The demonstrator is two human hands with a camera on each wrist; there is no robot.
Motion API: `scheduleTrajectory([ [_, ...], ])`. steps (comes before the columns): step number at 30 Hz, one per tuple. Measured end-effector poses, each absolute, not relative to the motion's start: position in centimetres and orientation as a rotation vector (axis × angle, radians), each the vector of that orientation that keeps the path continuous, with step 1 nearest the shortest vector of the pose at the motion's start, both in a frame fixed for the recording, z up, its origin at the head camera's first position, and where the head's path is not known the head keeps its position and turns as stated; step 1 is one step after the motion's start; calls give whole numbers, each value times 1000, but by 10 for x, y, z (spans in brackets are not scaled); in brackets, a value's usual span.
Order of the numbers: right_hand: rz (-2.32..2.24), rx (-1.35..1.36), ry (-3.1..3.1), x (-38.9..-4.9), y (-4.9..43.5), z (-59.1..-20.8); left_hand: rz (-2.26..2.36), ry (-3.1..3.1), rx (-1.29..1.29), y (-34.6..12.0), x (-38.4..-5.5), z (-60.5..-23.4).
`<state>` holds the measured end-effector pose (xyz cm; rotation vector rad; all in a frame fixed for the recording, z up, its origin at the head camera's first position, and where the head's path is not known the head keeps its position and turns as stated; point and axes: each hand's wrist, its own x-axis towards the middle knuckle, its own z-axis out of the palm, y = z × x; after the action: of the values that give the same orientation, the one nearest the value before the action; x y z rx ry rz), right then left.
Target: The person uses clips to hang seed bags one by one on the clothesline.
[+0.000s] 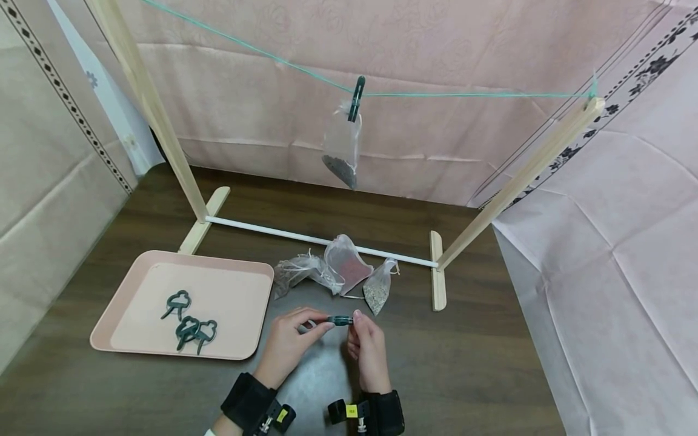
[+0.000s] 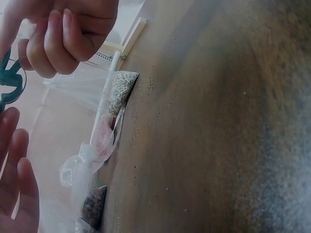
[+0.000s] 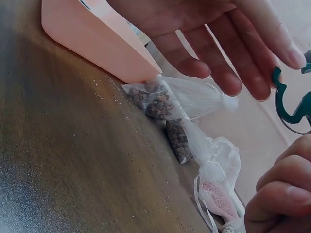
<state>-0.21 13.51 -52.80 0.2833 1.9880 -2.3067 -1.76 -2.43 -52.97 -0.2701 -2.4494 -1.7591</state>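
Between my two hands is a dark green clothes peg [image 1: 340,320], held just above the table in front of the small sheer pouches. My left hand [image 1: 289,342] pinches its left end between thumb and fingers. At the other end, the thumb and forefinger of my right hand [image 1: 368,354] grip it, with the remaining fingers curled in. The right wrist view shows the peg [image 3: 294,116] partly cut off at the frame's edge. Behind the hands lie sheer pouches: one with pale grains [image 1: 377,290], one with pink contents [image 1: 346,266] and dark-filled ones [image 1: 308,270].
More green pegs [image 1: 188,327] lie in a pink tray [image 1: 125,290] on the left. A wooden frame with posts [image 1: 523,181] and a white crossbar [image 1: 267,230] carries a teal cord [image 1: 463,94]. From it hangs a pouch with dark contents [image 1: 342,151], clipped by a green peg [image 1: 357,99].
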Motion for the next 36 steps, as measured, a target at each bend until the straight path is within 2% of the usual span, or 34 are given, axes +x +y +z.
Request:
scheduleTrajectory([
  [9, -2288, 272, 1970, -2, 136, -526, -1744, -2443, -257, -25, -19, -531],
  [16, -2270, 269, 1956, 2, 134, -508, -1752, -2432, -249, -25, -18, -533],
  [36, -2243, 280, 2007, 2, 132, -508, -1742, -2478, -180, -25, -18, -538],
])
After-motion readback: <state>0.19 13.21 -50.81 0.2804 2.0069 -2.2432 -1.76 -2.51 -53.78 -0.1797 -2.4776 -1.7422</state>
